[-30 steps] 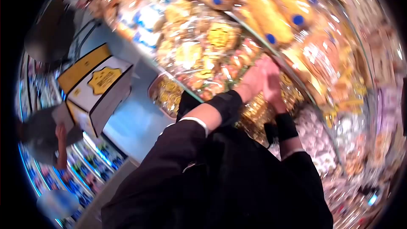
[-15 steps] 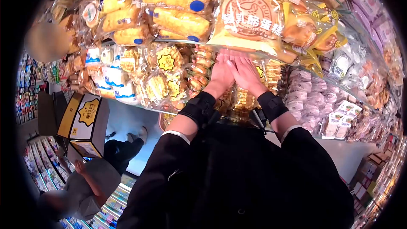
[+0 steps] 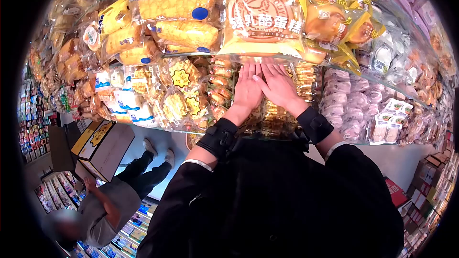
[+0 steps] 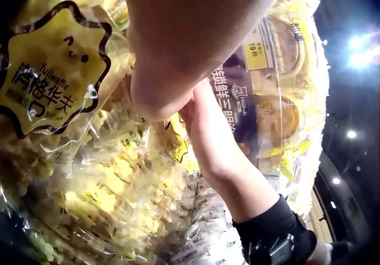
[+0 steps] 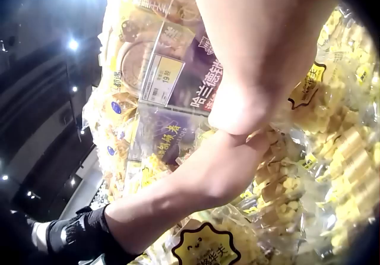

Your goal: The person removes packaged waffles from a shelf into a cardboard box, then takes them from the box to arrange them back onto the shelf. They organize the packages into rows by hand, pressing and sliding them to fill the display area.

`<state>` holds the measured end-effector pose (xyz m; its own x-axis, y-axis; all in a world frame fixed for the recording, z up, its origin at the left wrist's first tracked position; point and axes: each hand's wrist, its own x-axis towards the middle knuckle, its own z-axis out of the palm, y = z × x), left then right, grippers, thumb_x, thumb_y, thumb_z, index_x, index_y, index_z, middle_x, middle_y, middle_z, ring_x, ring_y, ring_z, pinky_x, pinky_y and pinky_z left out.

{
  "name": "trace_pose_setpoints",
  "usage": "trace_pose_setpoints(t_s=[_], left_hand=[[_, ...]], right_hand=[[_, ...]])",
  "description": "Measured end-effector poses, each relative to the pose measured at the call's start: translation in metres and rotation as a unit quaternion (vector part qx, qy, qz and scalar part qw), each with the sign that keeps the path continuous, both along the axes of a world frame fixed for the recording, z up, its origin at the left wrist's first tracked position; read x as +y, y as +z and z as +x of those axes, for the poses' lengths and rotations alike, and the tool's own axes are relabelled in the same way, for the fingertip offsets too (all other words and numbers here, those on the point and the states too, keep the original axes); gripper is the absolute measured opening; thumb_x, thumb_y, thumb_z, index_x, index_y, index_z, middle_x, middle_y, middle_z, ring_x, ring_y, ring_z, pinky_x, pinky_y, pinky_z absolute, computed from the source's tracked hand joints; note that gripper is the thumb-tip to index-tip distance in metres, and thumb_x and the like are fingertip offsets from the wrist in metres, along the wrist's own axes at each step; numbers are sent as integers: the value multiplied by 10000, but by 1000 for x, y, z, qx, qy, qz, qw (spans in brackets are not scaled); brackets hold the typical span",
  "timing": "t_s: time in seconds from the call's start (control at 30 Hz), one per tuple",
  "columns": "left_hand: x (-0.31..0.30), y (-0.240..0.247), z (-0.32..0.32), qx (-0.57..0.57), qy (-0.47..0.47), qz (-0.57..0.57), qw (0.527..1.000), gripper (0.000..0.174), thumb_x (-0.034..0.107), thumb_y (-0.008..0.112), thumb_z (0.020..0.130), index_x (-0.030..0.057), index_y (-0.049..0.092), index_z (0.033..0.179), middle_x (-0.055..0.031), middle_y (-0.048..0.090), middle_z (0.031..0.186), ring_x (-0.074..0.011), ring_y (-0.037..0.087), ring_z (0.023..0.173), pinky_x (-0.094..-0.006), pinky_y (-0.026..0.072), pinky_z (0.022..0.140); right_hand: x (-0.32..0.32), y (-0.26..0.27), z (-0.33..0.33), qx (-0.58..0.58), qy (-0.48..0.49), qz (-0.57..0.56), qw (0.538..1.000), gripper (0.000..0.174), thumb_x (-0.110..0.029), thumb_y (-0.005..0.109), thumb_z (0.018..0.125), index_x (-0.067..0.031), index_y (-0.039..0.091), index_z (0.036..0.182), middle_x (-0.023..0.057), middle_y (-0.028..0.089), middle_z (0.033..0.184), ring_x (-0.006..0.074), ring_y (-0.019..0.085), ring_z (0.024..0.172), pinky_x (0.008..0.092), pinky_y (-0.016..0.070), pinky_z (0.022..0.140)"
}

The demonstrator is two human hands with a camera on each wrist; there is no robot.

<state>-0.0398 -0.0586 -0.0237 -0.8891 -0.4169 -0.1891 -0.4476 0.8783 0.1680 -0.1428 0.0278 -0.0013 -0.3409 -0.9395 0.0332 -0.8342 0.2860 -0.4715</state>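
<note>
In the head view my left hand (image 3: 247, 91) and right hand (image 3: 279, 87) lie side by side, fingers straight and pointing away from me, thumbs close together. Both rest over bagged waffles (image 3: 276, 112) in the display's front section, with fingertips right at the divider below a large bagged cheese cake (image 3: 262, 19). Neither hand holds anything. Close up in the left wrist view are waffle bags (image 4: 53, 69) with a yellow star-shaped label. A price tag (image 5: 163, 78) on the clear divider shows beside my hands in the right wrist view.
Bagged long breads (image 3: 177, 7) fill the upper left and yellow-bagged buns (image 3: 327, 21) the upper right. Pale wrapped packs (image 3: 351, 102) lie right of my hands. On the floor side at left, a person in grey (image 3: 110, 205) is beside a large box (image 3: 103, 148).
The head view has swung round, then steadied and shifted slightly. My hands stay together over the waffles, fingers straight. At left, the person and box have shifted in view.
</note>
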Motion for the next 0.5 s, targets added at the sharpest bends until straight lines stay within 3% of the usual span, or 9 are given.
trace_pose_setpoints(t_s=[0.1,0.13,0.4,0.47,0.5], left_hand=[[-6,-21,0,78,-25,-44,996,600,193,452,888,-61,297,1409,-268,304,1457,-391,266,1380,-465,212,1143],[-9,-18,-5,39,-17,4,999,603,191,443,892,-61,285,1417,-268,291,1466,-392,255,1385,-465,204,1147],[-18,-12,-17,36,-13,45,998,598,192,441,894,-58,295,1417,-261,333,1445,-385,266,1382,-447,208,1148],[-17,-11,-13,43,-10,45,998,589,190,452,894,-55,314,1410,-260,348,1435,-381,274,1379,-446,214,1146],[-16,-10,-5,93,-29,5,995,598,188,481,884,-50,317,1408,-257,355,1432,-373,315,1357,-434,263,1121]], right_hand=[[6,-32,-1,56,-39,-45,997,635,-445,366,974,102,466,1281,257,505,1286,380,372,1300,462,187,1143],[6,-30,-2,55,-41,-43,997,635,-445,366,974,102,466,1281,257,505,1286,380,372,1300,462,187,1143],[-19,-3,-8,-101,-67,142,982,635,-442,302,987,85,451,1308,241,434,1386,360,338,1337,442,144,1157],[-13,-9,-6,-81,-72,115,988,618,-430,314,986,74,450,1316,233,439,1385,352,346,1335,440,147,1158],[-8,-11,-6,-59,-76,86,992,601,-418,325,985,63,449,1325,226,443,1385,344,354,1333,439,149,1159]])
